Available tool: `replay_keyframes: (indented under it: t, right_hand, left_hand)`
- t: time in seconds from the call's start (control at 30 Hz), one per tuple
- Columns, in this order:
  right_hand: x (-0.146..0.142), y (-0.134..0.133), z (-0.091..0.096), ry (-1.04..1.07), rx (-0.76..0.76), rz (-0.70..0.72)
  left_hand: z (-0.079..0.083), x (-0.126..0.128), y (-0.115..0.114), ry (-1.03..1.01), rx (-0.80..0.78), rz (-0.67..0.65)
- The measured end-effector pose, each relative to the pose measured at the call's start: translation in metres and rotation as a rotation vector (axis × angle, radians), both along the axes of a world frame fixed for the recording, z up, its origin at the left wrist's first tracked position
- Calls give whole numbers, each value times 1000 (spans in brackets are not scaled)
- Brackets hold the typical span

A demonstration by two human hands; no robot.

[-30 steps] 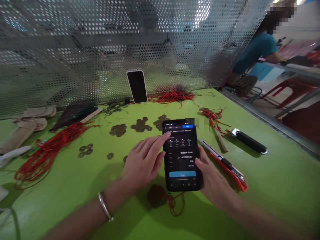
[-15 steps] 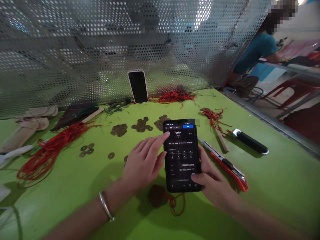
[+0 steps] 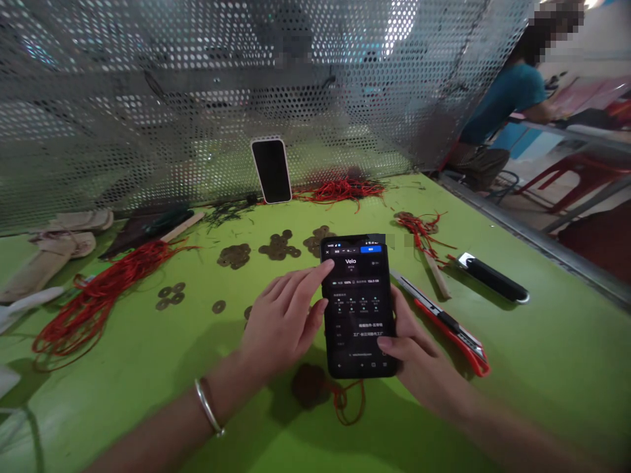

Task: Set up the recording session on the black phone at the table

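Observation:
A black smartphone [image 3: 358, 305] with a lit dark screen is held above the green table [image 3: 542, 368]. My left hand [image 3: 283, 318], with a silver bangle on the wrist, grips the phone's left edge. My right hand [image 3: 419, 358] holds its right edge, and the thumb rests on the lower right of the screen. Under the phone lies a bundle of coins tied with red cord [image 3: 320, 391].
Old round coins [image 3: 276, 248] lie in piles behind the phone. Red cord bundles [image 3: 93, 295] sit at the left and back. A red utility knife [image 3: 444, 325] and a black knife [image 3: 493, 279] lie at the right. A second phone [image 3: 271, 169] leans on the perforated metal screen. A person in teal sits far right.
The phone's screen has scrolled to a different part of the page. My right thumb has moved onto the lower right of the screen. The left hand has stayed put.

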State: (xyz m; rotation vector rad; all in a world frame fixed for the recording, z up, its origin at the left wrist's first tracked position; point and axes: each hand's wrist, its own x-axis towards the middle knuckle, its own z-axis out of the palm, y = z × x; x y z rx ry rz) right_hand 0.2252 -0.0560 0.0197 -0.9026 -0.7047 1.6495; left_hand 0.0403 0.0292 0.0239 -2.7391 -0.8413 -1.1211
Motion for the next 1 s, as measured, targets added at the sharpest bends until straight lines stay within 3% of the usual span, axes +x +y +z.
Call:
replay_keyframes:
  t: [0.23,0.53,0.87,1.0]
  right_hand:
    - [2,1,-2,28,35,49]
    - [3,0,-6,45,-4,4]
    - [4,0,-8,89,-44,-35]
    - [3,-1,-8,32,-81,-65]
  left_hand:
    - [1,0,1,11,1,-1]
    - [-1,1,0,2,53,-34]
    - [-1,-5,0,17,262,-300]
    - [-2,-7,0,1,173,-166]
